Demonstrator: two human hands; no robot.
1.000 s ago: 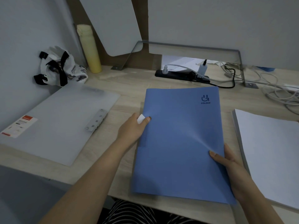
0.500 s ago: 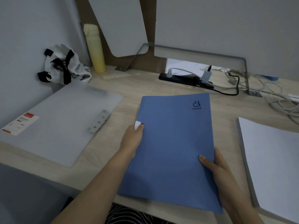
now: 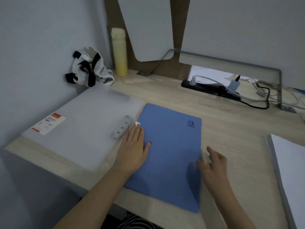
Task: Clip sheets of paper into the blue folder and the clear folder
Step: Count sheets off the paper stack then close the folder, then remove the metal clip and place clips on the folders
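The blue folder (image 3: 171, 146) lies closed on the desk in front of me, its logo at the far right corner. My left hand (image 3: 133, 149) rests flat on its left edge, fingers spread, a white tab at the fingertip. My right hand (image 3: 212, 164) is blurred at the folder's right edge, its fingers curled at the cover's rim. The clear folder (image 3: 82, 126) lies flat to the left, with a metal clip bar on its right side and a red-and-white label. A stack of white paper (image 3: 292, 166) sits at the right edge.
A yellow bottle (image 3: 120, 53) and a white bag with black straps (image 3: 89, 68) stand in the back left corner. A black power strip (image 3: 211, 88) with plugs and cables lies at the back right under a metal bracket (image 3: 279, 83). The desk's front edge runs below the blue folder.
The blue folder has slid left, close to the clear folder. My left hand now lies flat on it. My right hand has shifted to the cover's right edge.
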